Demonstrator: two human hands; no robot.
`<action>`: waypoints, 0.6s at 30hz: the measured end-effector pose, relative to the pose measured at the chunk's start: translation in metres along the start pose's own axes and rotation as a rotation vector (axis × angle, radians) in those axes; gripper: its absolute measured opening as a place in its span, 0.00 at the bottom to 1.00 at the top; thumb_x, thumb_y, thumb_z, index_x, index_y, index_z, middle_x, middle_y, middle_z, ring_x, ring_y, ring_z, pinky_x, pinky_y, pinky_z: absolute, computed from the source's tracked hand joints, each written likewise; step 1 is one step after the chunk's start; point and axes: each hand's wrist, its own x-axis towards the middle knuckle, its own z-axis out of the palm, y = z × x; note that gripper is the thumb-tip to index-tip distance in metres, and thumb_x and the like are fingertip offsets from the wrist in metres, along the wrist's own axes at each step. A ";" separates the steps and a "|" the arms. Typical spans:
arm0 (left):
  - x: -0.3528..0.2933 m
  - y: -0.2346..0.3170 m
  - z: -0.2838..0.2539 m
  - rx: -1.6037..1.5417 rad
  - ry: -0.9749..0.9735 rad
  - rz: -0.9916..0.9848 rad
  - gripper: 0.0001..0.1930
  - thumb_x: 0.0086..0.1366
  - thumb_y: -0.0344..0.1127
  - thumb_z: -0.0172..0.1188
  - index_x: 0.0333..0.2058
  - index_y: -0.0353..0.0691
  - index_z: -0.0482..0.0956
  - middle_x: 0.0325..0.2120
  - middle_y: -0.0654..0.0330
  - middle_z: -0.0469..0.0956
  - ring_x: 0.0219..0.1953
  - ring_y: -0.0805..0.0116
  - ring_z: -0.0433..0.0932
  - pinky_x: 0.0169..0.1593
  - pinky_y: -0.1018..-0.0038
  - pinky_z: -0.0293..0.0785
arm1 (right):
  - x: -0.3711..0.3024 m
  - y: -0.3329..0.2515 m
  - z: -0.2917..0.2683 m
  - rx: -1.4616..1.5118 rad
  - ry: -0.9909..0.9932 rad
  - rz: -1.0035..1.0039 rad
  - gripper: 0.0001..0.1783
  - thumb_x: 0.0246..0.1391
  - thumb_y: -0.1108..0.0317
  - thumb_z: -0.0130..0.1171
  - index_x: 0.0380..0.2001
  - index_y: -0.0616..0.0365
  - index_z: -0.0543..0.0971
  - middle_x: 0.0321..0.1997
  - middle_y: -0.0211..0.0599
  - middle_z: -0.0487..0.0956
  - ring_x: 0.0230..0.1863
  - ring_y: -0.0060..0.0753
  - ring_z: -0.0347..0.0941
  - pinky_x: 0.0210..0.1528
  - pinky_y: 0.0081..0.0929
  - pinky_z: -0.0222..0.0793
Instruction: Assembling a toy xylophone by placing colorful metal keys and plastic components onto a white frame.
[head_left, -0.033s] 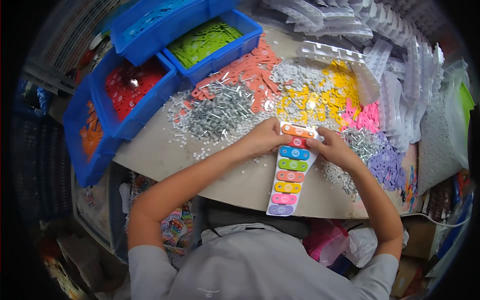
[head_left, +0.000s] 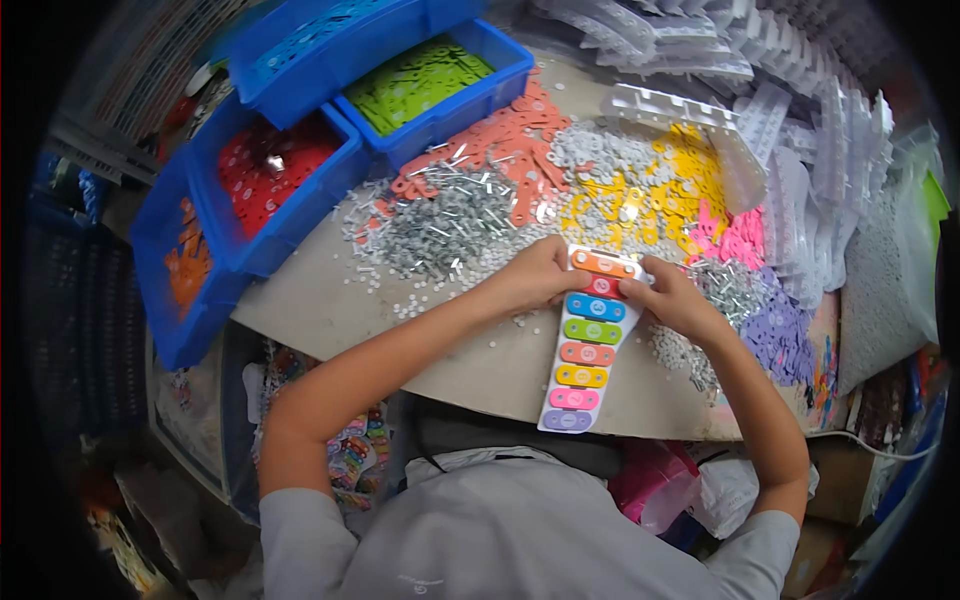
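Observation:
A toy xylophone (head_left: 592, 331) with a white base and a column of coloured bars, orange at the far end and purple at the near one, is held between my two hands near the table's front edge. My left hand (head_left: 535, 276) is closed on the far left edge, its thumb by the red bar. On the opposite edge, my right hand (head_left: 676, 298) grips it with the thumb on the right end of the red bar. Fingers under the base are hidden. Silver pins (head_left: 445, 225) lie heaped beyond my left hand, and more pins (head_left: 728, 290) lie beside my right hand.
Blue bins at the left hold green bars (head_left: 420, 85), red bars (head_left: 265, 180) and orange bars (head_left: 188, 265). Coral bars (head_left: 530, 150), yellow bars (head_left: 690, 170), pink bars (head_left: 738, 238) and purple bars (head_left: 778, 335) lie in piles. White bases (head_left: 825, 190) are stacked at the far right.
The whole view has shifted slightly. Both hands keep the same hold on the toy xylophone.

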 end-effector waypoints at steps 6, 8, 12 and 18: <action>0.011 -0.013 0.006 0.102 0.057 0.093 0.17 0.66 0.35 0.69 0.34 0.40 0.65 0.16 0.64 0.71 0.15 0.78 0.68 0.16 0.77 0.57 | -0.005 -0.001 0.001 -0.149 0.078 -0.066 0.24 0.63 0.52 0.65 0.43 0.66 0.74 0.31 0.43 0.80 0.29 0.28 0.77 0.29 0.30 0.72; 0.008 -0.013 0.003 0.084 0.062 0.093 0.17 0.65 0.35 0.69 0.34 0.40 0.65 0.16 0.64 0.71 0.15 0.78 0.68 0.16 0.77 0.58 | -0.007 -0.002 0.006 -0.183 0.119 -0.107 0.24 0.62 0.53 0.66 0.44 0.65 0.74 0.32 0.46 0.80 0.29 0.30 0.77 0.30 0.31 0.72; -0.010 -0.018 0.003 0.237 0.183 0.233 0.16 0.66 0.38 0.68 0.39 0.35 0.70 0.17 0.62 0.74 0.18 0.76 0.70 0.21 0.74 0.63 | -0.008 -0.003 0.012 -0.205 0.218 -0.154 0.24 0.61 0.55 0.67 0.48 0.63 0.74 0.27 0.43 0.80 0.26 0.31 0.78 0.28 0.32 0.71; -0.073 0.005 -0.066 0.530 0.847 0.583 0.10 0.70 0.37 0.62 0.42 0.36 0.82 0.28 0.59 0.82 0.29 0.74 0.78 0.34 0.74 0.73 | -0.055 -0.011 0.027 -0.312 0.609 -0.299 0.12 0.63 0.68 0.63 0.46 0.59 0.75 0.18 0.34 0.71 0.19 0.25 0.66 0.23 0.31 0.59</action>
